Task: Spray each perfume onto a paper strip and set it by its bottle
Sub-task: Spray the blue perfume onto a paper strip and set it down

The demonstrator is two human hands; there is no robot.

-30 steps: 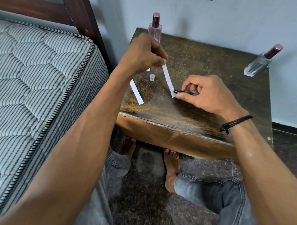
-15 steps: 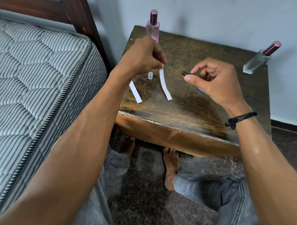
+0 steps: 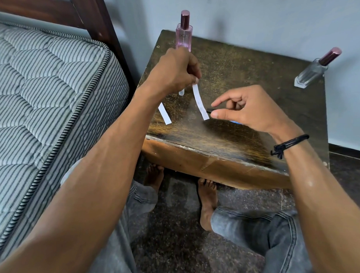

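Observation:
A pink perfume bottle (image 3: pixel 183 35) with a maroon cap stands at the table's back left. A clear bottle (image 3: pixel 313 72) with a maroon cap stands at the back right. My left hand (image 3: pixel 175 72) pinches the top of a white paper strip (image 3: pixel 200 102), which hangs toward the table. A small clear tube (image 3: pixel 181 93) pokes out under that hand. A second strip (image 3: pixel 164 116) lies on the table by my left forearm. My right hand (image 3: pixel 245 110) is just right of the hanging strip's lower end. It holds a slim dark pen-like object (image 3: pixel 208 111) with a blue part under the thumb; the index finger is lifted.
The dark worn wooden table (image 3: pixel 226 142) stands against a pale wall. A striped mattress (image 3: pixel 43 103) and a wooden bed post (image 3: pixel 93 17) are close on the left. My legs and bare feet (image 3: pixel 207 200) are on the dark floor under the table's front edge.
My right hand lifted off the strip's lower end with the dark object, then came back down beside it with the index finger raised. My left hand kept hold of the strip.

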